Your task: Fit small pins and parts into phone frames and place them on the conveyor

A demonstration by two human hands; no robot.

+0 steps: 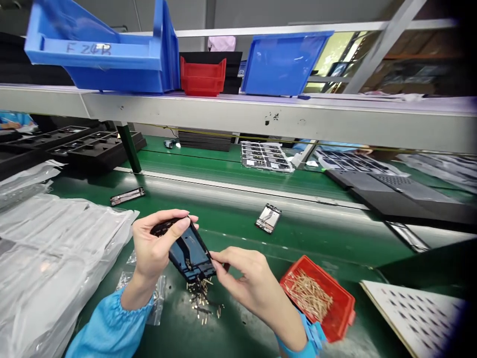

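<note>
My left hand (154, 243) is closed round the upper end of a black phone frame (192, 251), thumb on its face. The frame is tilted, with a bluish inner panel and a dark ribbon cable showing. At its lower right edge my right hand (248, 273) pinches with thumb and forefinger; whatever sits between those fingertips is too small to make out. Below the frame, a loose pile of small gold-and-black strips (201, 298) lies on the green bench (238, 333). To the right of my right hand, a red bin (337, 308) holds many thin tan strips (307, 293).
Two more phone frames lie beyond my hands, one to the left (127, 196) and one to the right (268, 219). Wrapped trays (55, 248) cover the left side. A perforated white board (417, 313) stands right. Overhead runs a shelf (223, 112) with blue bins (286, 64).
</note>
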